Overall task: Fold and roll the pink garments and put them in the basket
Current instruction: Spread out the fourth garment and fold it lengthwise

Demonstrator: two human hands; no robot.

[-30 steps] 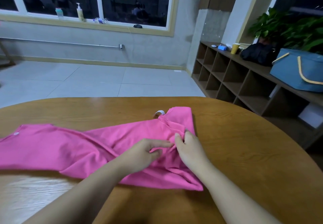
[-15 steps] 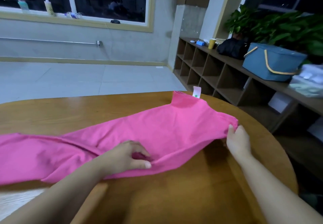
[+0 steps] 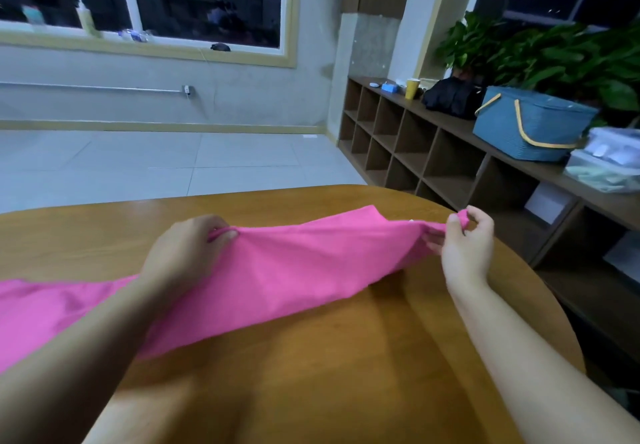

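Observation:
A pink garment [image 3: 294, 270] stretches across the round wooden table [image 3: 346, 374], its right end lifted off the surface and its left end running out of view. My left hand [image 3: 183, 253] grips the garment's upper edge near the table's middle. My right hand [image 3: 465, 246] pinches the far right corner, pulling the cloth taut between both hands. A blue basket [image 3: 530, 125] with yellow handles stands on the shelf unit at the right, well away from the table.
A low wooden cubby shelf [image 3: 433, 153] runs along the right wall, carrying a black bag [image 3: 450, 95], a yellow cup [image 3: 412, 87], clear plastic boxes [image 3: 609, 159] and green plants [image 3: 554, 52]. Tiled floor lies beyond the table's far edge.
Both hands lifted the garment's right end off the table and pulled it taut. My left hand moved from the lower edge up to the top edge; my right hand rose, pinching the corner.

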